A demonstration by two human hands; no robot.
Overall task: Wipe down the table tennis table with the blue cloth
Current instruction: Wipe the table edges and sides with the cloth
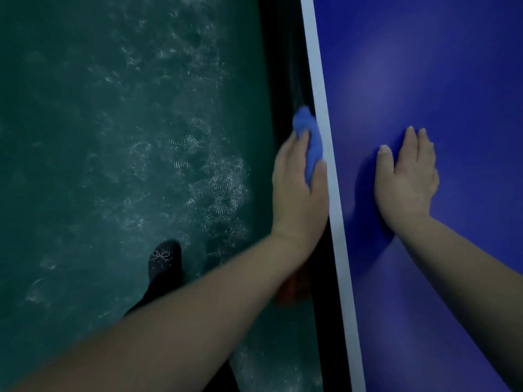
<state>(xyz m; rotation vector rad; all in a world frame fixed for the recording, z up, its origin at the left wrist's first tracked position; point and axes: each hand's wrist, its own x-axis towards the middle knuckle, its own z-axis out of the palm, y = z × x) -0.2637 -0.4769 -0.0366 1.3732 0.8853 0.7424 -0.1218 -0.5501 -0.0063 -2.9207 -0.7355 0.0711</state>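
Fingers (297, 142) of your left hand (297, 190) curl round the blue cloth (310, 137), with the thumb on the table side. The cloth is bunched in your grip and pressed against the outer side edge of the table (424, 66), just beside the white line (319, 94) that borders the top. A tuft of cloth pokes out ahead of your fingertips, against the dark rim. Your right hand (407, 176) lies flat on the blue top, fingers straight and close together, grasping nothing; it reads as a brace for your weight.

You appear to be wiping the side edge, not the playing surface. To do it well, I would spread the bunch into a broader pad so more cloth meets the rim. Let it lap over the corner onto the white line, so the top border gets wiped in the same pass. Press through the thumb and palm and run along the edge in one long stroke rather than short dabs. Use the flat right hand to steady yourself as you step sideways. How much of the top is already wiped cannot be told from this view.

Below you, the green floor (113, 108) shows dusty shoe prints. Your dark shoe (164, 261) stands on it, near the table. A blurred orange thing (291, 290) sits under your left wrist; I cannot tell what it is.
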